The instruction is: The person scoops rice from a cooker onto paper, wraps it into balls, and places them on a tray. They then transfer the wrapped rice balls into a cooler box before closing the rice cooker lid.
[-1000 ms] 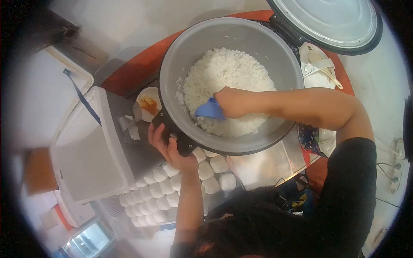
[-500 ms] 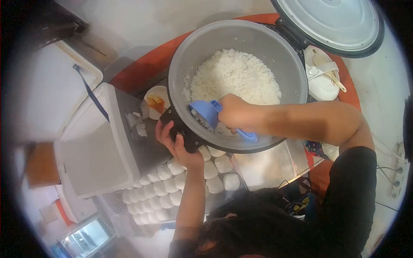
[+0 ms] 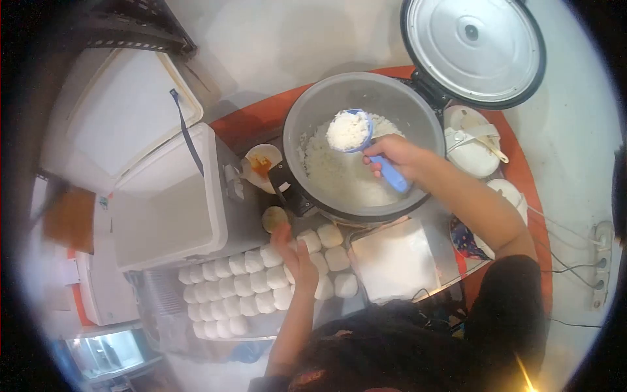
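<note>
My right hand [image 3: 394, 160] grips the blue handle of a rice scoop [image 3: 392, 175]. Its bowl is heaped with white rice and is held over the big grey pot [image 3: 300, 124]. More cooked rice [image 3: 326, 163] lies in the pot below. My left hand [image 3: 294, 251], slightly blurred, is open with thumb and fingers apart. Its fingertips are right by a small round pale-green thing [image 3: 275, 219] in front of the pot's black side handle [image 3: 290, 189]. Under that hand stand rows of white rounded packets [image 3: 258, 281].
The pot's round lid [image 3: 473, 49] stands raised at the back right. To the left is an open cool box [image 3: 215, 189]. A bowl with orange food [image 3: 261, 166] sits beside the pot. White paper sheets [image 3: 392, 261] lie in front. At right are a white lidded container [image 3: 470, 140] and a power strip [image 3: 602, 261].
My right hand has lifted the scoop out of the rice, now full and turned upward. My left hand has left the pot's handle and moved toward the packets. The view has shifted.
</note>
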A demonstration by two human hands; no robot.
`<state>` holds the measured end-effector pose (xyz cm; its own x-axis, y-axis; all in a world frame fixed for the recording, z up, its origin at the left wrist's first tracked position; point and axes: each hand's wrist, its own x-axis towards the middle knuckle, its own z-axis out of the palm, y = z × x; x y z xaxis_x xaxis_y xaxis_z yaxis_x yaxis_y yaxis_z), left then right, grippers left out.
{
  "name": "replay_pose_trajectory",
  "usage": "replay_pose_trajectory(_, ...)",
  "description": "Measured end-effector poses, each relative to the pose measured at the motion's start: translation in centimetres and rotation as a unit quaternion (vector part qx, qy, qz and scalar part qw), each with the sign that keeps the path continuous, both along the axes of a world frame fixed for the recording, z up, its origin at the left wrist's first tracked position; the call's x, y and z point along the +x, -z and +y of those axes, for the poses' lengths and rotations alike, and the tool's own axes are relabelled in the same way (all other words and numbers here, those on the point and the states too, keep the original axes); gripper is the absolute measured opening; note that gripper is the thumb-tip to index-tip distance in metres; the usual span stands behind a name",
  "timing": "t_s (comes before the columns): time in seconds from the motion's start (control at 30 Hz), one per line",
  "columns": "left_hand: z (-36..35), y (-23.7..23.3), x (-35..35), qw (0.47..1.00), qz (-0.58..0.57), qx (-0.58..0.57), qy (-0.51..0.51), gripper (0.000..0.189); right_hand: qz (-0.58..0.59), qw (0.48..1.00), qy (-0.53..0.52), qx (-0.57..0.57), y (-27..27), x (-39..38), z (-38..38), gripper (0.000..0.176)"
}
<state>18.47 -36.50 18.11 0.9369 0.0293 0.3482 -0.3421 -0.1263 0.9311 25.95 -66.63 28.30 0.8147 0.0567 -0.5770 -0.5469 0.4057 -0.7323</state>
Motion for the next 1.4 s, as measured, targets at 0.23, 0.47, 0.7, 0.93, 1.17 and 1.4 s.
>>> replay_pose_trajectory(0.23,0.1,5.6,-8.0,0.928,-0.048,0.265,0.258,0.029,-0.044,0.999,-0.013,0.012,-6.1,-14.4,0.1,0.018)
replay_pose_trajectory(0.47,-3.6,9.8,-12.2,0.754,-0.056,0.562,0.335,0.083,0.117,0.986,-0.010,0.117,3.9,-27.8,4.1,0.033)
replay_pose_trajectory(0.7,-4.2,12.9,-12.4,0.675,-0.051,0.670,0.303,0.111,-0.212,0.761,-0.198,-0.580,23.1,-34.9,5.3,0.063)
replay_pose_trajectory(0.93,-5.1,12.5,-12.8,0.668,-0.014,0.687,0.284,0.115,-0.132,0.802,-0.201,-0.547,21.8,-33.8,4.9,0.076)
replay_pose_trajectory(1.17,-7.6,13.1,-11.5,0.801,0.004,0.587,0.117,0.072,-0.226,0.883,-0.079,-0.403,18.1,-32.6,1.7,0.080)
replay_pose_trajectory(1.4,-8.6,14.9,-8.3,0.804,-0.030,0.591,-0.050,0.026,-0.083,0.760,0.036,-0.643,20.7,-28.2,-4.2,0.075)
